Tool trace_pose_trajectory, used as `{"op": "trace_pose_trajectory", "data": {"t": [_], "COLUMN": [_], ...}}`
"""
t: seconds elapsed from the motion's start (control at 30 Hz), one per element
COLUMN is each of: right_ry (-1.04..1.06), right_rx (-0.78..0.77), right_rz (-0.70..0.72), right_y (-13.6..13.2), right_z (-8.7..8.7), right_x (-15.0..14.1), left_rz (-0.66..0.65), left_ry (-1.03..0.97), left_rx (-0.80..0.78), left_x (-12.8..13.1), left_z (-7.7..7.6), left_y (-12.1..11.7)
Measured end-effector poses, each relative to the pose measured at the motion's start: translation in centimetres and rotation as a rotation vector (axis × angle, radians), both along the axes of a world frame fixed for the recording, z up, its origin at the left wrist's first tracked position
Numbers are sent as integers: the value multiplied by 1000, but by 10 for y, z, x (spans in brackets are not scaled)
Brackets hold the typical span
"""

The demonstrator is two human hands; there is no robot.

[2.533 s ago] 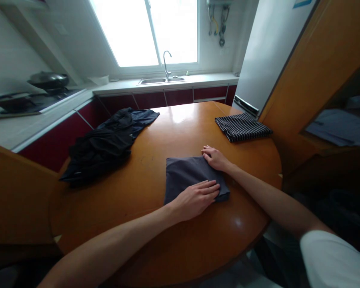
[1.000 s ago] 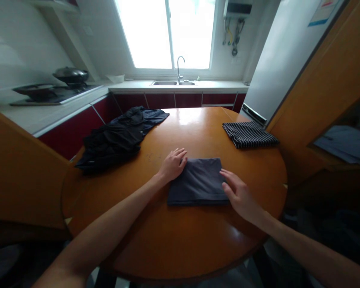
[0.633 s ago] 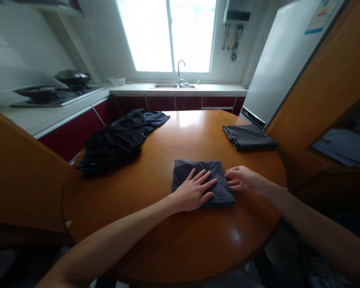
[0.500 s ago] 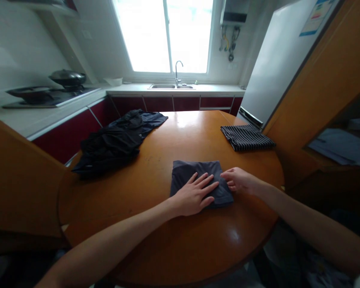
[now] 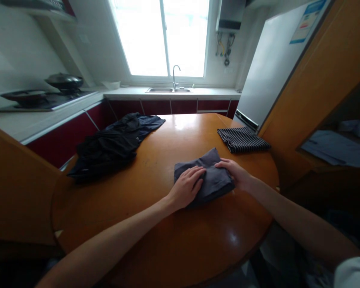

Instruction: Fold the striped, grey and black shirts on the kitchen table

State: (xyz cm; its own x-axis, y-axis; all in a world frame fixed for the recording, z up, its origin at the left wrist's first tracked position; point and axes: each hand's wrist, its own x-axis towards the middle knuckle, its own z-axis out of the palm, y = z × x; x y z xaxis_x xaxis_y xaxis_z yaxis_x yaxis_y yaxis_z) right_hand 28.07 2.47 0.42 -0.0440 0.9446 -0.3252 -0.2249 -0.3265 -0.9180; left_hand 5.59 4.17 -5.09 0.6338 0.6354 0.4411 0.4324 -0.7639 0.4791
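Note:
A folded dark grey garment (image 5: 214,182) lies in front of me, its right part tilted up off the table. My right hand (image 5: 235,172) grips its right edge, thumb on top and the other fingers hidden under the cloth. On the garment's left half rests my left hand (image 5: 187,188), palm down, fingers stretched close together over the surface. What kind of garment it is cannot be made out.
Beneath everything is a round brown wooden table (image 5: 156,236). A heap of dark clothes (image 5: 111,148) spreads over its left side. At the right back lies a folded black-and-white striped cloth (image 5: 243,140). A fridge (image 5: 273,64) stands behind it.
My right hand has taken hold of the garment's right edge, and that side has risen and turned. My left hand has shifted slightly left, its spread fingers drawn together.

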Motion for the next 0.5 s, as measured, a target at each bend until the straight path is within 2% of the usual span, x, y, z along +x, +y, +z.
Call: {"op": "trace_pose_trajectory", "data": {"t": [0.07,0.17,0.27,0.33,0.5], "right_ry": [-8,-16,-42,-66,-212], "right_rx": [60,119,177,216,258], "right_rz": [10,20,29,27,-16], "right_y": [6,17,25,29,44], "right_z": [23,58,91,110,146], "right_x": [3,7,13,20,57], "left_rz": [114,242,245,159,-219], "left_ry": [-86,-169,-354,-488,-805], "left_rx": [-69,-302,-612,-805,-1407], "left_x": [-1,3,20,40,110], "left_z": [-4,-13,-17,-15,2], "left_y": [18,47,65,69,74]}}
